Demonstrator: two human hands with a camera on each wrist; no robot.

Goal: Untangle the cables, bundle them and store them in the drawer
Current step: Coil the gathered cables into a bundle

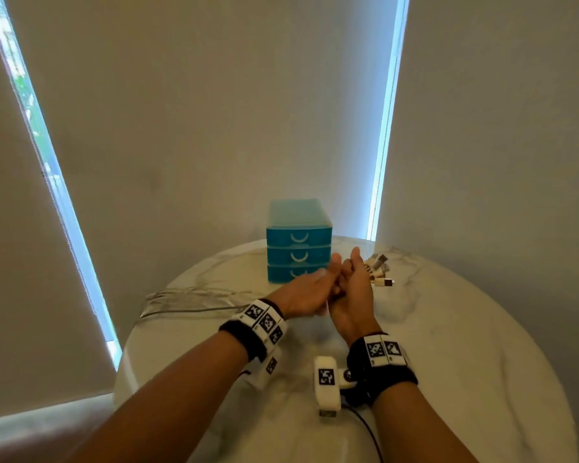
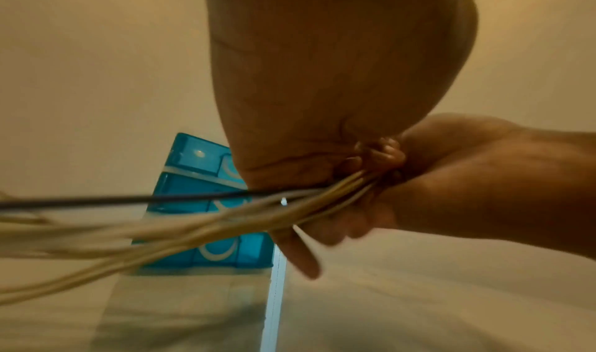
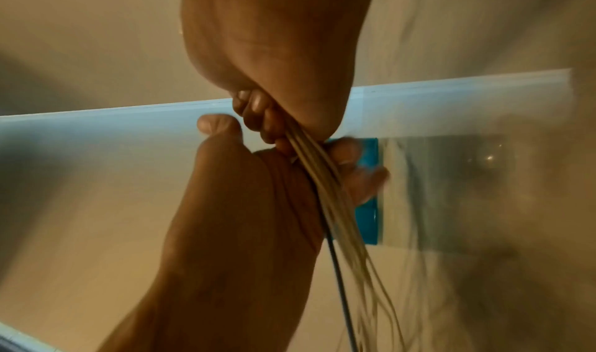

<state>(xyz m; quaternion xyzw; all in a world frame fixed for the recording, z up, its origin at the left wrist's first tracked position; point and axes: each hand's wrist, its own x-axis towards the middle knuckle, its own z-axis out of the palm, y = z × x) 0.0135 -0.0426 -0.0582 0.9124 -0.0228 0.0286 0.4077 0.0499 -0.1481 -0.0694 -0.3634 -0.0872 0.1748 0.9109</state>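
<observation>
A bundle of pale cables [image 1: 188, 299] trails left across the round marble table [image 1: 448, 329]; one dark cable [image 2: 96, 200] runs with it. My right hand [image 1: 351, 289] grips the bundle near its end, fingers [image 3: 255, 118] curled round the cables [image 3: 338, 217]. Several USB plugs [image 1: 380, 270] stick out to the right of that fist. My left hand [image 1: 301, 292] meets the right one, its fingers [image 3: 354, 166] fairly straight behind the cables [image 2: 225, 217] and its thumb raised. Just behind both hands stands the blue three-drawer unit [image 1: 298, 242], all drawers closed.
The table's left edge lies near the trailing cables. Pale blinds with bright window strips [image 1: 386, 128] stand behind the table. A black wire [image 1: 365, 426] hangs from my right wrist camera over the near table top.
</observation>
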